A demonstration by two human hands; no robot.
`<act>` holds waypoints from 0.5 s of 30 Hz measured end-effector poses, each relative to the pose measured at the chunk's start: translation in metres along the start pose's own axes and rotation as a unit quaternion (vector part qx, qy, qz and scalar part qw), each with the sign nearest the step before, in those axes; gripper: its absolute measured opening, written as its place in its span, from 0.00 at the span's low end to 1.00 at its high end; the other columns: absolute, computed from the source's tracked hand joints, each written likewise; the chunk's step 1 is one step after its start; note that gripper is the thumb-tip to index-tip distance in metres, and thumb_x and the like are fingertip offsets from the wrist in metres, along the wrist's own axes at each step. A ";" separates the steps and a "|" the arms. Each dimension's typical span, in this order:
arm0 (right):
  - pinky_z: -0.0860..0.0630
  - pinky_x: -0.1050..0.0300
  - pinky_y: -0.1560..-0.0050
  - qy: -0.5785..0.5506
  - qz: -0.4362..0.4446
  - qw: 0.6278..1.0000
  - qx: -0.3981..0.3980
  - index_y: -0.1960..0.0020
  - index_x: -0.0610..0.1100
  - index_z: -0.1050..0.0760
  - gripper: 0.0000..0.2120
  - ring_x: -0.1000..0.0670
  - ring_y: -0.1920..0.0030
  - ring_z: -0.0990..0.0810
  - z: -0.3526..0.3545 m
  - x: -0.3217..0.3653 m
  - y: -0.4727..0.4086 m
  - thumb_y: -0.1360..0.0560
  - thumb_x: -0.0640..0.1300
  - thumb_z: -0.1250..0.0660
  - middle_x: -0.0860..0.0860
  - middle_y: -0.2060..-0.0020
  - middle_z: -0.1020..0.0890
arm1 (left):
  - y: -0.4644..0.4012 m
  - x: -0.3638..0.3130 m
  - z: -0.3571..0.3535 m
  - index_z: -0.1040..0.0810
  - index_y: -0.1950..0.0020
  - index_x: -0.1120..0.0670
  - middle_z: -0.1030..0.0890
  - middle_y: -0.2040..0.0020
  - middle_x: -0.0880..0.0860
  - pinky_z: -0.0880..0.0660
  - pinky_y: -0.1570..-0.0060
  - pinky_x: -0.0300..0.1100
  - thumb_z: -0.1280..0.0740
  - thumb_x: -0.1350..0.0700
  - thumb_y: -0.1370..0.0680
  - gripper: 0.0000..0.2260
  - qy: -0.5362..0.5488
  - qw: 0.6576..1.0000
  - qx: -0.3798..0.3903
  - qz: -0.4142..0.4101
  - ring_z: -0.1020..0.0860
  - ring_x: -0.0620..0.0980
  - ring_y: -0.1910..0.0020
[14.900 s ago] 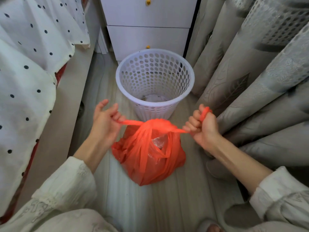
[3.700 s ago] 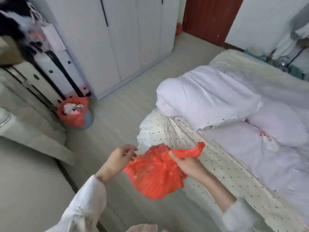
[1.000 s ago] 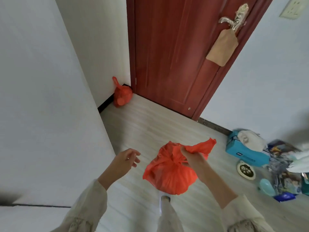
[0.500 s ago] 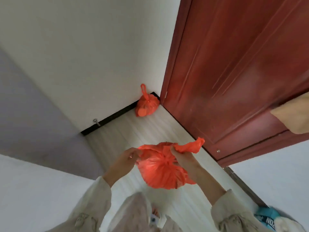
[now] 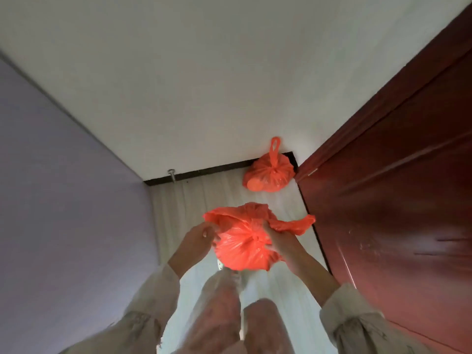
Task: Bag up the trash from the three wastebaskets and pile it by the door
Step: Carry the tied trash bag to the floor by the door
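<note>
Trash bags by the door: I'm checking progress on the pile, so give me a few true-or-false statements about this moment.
1. One tied orange bag lies on the floor in the corner beside the red door. True.
2. The held orange bag already rests on the floor. False: both hands hold it up above the floor.
3. The left hand hangs free. False: it grips the held bag's edge.
4. The right hand grips the held bag near its knot. True.
5. Three bags lie piled by the door. False: only one lies there.
</note>
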State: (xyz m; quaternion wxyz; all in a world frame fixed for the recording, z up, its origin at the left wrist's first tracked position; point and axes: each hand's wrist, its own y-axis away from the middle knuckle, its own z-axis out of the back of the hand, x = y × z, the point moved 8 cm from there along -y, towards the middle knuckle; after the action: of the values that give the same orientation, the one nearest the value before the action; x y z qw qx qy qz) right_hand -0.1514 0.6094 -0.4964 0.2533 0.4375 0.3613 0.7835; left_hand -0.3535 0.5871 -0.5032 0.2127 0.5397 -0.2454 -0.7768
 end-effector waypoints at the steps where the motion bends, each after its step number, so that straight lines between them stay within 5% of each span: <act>1: 0.27 0.46 0.37 0.026 -0.006 1.000 0.003 0.46 0.43 0.23 0.24 0.41 0.44 0.20 -0.001 0.008 -0.018 0.25 0.61 0.43 0.44 0.47 0.18 | -0.018 -0.008 0.001 0.27 0.60 0.51 0.22 0.70 0.45 0.32 0.74 0.26 0.46 0.65 0.22 0.14 0.010 1.000 -0.005 0.004 0.25 0.35 0.77; 6: 0.30 0.48 0.34 -0.002 0.009 0.998 0.056 0.38 0.44 0.28 0.21 0.45 0.38 0.24 -0.030 0.041 -0.102 0.24 0.57 0.42 0.47 0.40 0.22 | -0.098 -0.001 0.005 0.27 0.61 0.42 0.21 0.70 0.43 0.26 0.56 0.44 0.45 0.51 0.30 0.08 0.047 0.997 -0.058 0.009 0.22 0.47 0.65; 10: 0.29 0.49 0.34 -0.090 -0.027 0.990 0.110 0.38 0.40 0.29 0.19 0.43 0.38 0.24 -0.066 0.048 -0.201 0.22 0.52 0.43 0.41 0.38 0.24 | -0.158 0.043 0.001 0.26 0.59 0.47 0.21 0.64 0.48 0.29 0.60 0.32 0.45 0.54 0.30 0.08 0.037 0.993 -0.102 0.040 0.23 0.38 0.66; 15: 0.32 0.49 0.34 -0.117 -0.038 0.980 0.156 0.30 0.35 0.40 0.22 0.42 0.30 0.33 -0.111 0.055 -0.326 0.20 0.46 0.48 0.39 0.31 0.32 | -0.229 0.118 -0.020 0.23 0.48 0.56 0.19 0.56 0.53 0.36 0.59 0.35 0.41 0.64 0.24 0.10 -0.037 0.987 -0.141 0.070 0.24 0.51 0.58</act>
State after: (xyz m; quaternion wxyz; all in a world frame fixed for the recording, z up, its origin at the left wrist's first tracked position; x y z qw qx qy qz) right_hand -0.2479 0.8093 -0.7649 0.2519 0.5467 0.4632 0.6505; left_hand -0.3885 0.6946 -0.7353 0.3309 0.4565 -0.1784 -0.8064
